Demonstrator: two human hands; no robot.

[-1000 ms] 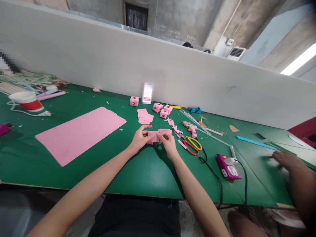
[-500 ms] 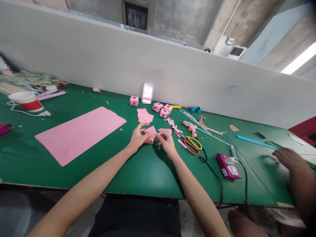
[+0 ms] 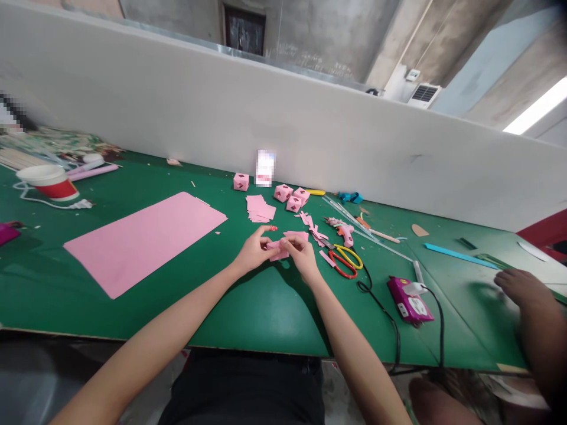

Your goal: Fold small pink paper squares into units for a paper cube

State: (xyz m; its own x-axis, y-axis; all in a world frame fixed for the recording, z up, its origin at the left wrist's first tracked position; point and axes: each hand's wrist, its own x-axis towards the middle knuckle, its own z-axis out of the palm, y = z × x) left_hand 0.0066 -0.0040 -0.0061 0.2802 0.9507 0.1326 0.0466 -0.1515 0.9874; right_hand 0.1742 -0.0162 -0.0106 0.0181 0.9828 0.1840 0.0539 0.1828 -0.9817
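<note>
Between my fingers is a folded piece of pink paper (image 3: 278, 252), held just above the green table. My left hand (image 3: 254, 251) grips its left side, with the index finger raised over it. The fingers of my right hand (image 3: 301, 252) pinch its right side and partly hide it. Behind my right hand lies a pink paper piece (image 3: 296, 235). A loose stack of pink paper squares (image 3: 260, 208) rests beyond my left hand. Several folded pink paper boxes with dark diamond-shaped openings (image 3: 283, 192) stand farther back.
Red-and-yellow scissors (image 3: 343, 267), pink paper strips (image 3: 315, 230) and a pink glue gun (image 3: 342, 230) lie on the right. A purple power box (image 3: 410, 300) has black cables. Left are a large pink sheet (image 3: 146, 245) and a paper cup (image 3: 46, 180). A co-worker's hand (image 3: 518, 284) is far right.
The folded paper has turned and shifted slightly right, showing less of its face. My left hand has moved right with it, closer to my right hand. The co-worker's hand has shifted slightly.
</note>
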